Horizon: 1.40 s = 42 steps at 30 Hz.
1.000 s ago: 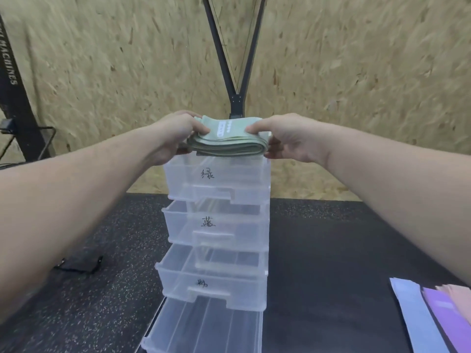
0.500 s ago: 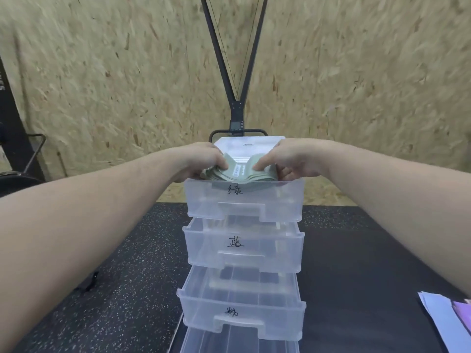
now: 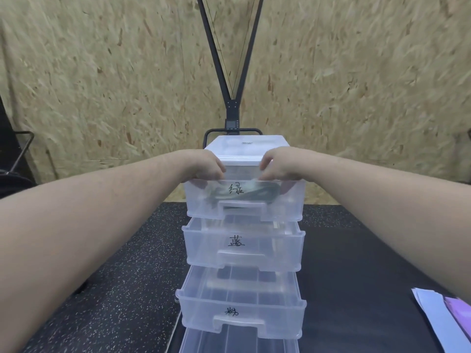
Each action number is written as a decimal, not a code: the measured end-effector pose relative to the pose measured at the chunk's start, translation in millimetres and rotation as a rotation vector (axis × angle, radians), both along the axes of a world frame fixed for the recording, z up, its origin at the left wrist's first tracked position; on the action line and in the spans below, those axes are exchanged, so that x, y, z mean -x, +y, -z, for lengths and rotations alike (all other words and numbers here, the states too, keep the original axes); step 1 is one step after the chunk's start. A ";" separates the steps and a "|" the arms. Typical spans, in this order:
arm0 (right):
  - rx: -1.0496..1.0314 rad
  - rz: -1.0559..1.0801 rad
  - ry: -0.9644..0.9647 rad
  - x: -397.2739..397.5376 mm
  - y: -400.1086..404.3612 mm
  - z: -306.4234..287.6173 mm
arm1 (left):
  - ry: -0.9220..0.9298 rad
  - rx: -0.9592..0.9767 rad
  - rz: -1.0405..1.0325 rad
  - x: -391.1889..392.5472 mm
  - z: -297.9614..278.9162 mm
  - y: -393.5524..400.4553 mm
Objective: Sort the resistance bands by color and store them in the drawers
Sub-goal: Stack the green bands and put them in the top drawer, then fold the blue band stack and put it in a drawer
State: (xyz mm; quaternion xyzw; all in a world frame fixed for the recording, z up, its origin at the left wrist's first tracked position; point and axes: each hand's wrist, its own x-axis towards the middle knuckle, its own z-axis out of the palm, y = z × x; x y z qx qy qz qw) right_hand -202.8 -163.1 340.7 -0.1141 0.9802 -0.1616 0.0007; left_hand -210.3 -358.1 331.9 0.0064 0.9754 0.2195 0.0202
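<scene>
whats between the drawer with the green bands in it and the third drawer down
One pulled-out clear drawer, the second drawer, marked with a handwritten character. It sits under the top drawer and above the third drawer in the head view.

Four clear plastic drawers [image 3: 243,248], three with handwritten labels [image 3: 236,241]; one bundle of green bands [image 3: 254,193]; two hands [image 3: 207,165]; two flat bands [image 3: 441,319] at the right edge

light: even, moderately bright, no source in view | shadows: soft, faint | glare: mild sheen on the clear plastic drawer tower [image 3: 243,247] | blur: slight smear on the tan chipboard wall [image 3: 102,72], perhaps motion | distortion: wide-angle stretch at edges, forearms enlarged
</scene>
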 end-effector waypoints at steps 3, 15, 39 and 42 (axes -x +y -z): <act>-0.073 -0.058 0.061 -5.5 -2.3 3.2 | 0.094 0.032 0.066 -0.4 1.1 -0.6; -0.148 -0.203 -0.024 -8.8 3.4 18.6 | 0.067 0.273 0.212 -14.9 13.4 0.4; -0.232 -0.265 0.132 -11.1 20.1 23.5 | 0.239 0.256 0.417 -23.7 10.0 5.0; -0.227 -0.262 0.162 -20.4 26.3 20.8 | 0.287 0.268 0.418 -31.3 4.9 11.8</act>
